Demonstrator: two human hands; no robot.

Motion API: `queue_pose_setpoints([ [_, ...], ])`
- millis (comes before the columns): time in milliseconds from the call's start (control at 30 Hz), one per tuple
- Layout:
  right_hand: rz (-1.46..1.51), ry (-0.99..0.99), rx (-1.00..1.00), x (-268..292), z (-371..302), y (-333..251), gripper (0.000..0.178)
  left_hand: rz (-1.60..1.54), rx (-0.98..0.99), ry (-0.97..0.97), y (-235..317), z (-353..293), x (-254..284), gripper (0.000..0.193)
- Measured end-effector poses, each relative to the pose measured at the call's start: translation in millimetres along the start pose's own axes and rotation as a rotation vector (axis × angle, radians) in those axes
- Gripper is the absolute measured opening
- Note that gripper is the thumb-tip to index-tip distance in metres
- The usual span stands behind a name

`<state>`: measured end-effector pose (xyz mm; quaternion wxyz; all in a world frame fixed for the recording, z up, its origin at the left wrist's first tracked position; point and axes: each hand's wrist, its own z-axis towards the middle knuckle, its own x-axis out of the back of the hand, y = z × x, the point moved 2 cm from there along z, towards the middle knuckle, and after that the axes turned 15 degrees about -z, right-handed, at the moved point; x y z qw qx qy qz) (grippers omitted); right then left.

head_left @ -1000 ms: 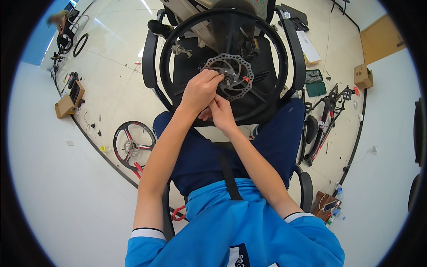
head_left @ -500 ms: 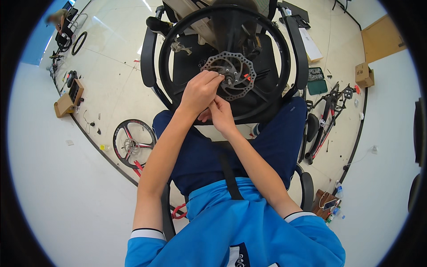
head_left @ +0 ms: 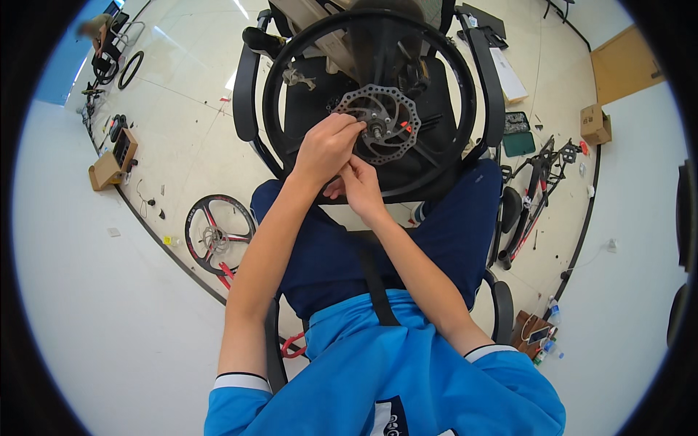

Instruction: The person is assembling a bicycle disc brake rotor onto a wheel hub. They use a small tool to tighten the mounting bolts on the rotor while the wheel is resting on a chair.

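Note:
A black bicycle wheel [head_left: 471, 94] rests on the seat of a black office chair in front of me, its hub side toward me. A silver disc brake rotor [head_left: 407, 109] with a ring of holes is fixed to the hub, and the axle [head_left: 377, 132] sticks out at its centre. My left hand [head_left: 325, 150] is closed in a pinch just left of the axle, over the rotor's edge. Just below, my right hand [head_left: 362, 190] meets the left one with its fingers curled and thumb pressed in. Whatever the fingertips hold is too small or hidden.
The chair's armrests [head_left: 246, 102] flank the wheel. A grey rag [head_left: 298, 78] lies on the seat. On the floor are a second wheel [head_left: 211, 236] at left, a bike frame [head_left: 534, 196] and a green tool case [head_left: 518, 143] at right. Another person [head_left: 98, 33] is far left.
Almost nothing differs. The wheel and rotor have shifted very slightly to the right; both hands keep their place and grip beside the axle.

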<state>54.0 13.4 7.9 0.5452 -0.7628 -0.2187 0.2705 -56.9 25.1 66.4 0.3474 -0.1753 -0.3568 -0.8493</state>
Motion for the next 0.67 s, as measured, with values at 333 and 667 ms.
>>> queue_pose_setpoints([
  [333, -0.039, 0.026, 0.062, 5, 2, 13, 0.03, 0.013, 0.07, 0.093, -2, -7, 1, 0.013],
  [667, -0.105, 0.052, 0.043, 15, 1, 10, 0.03, -0.005, 0.034, 0.088, -2, -1, -6, 0.015],
])
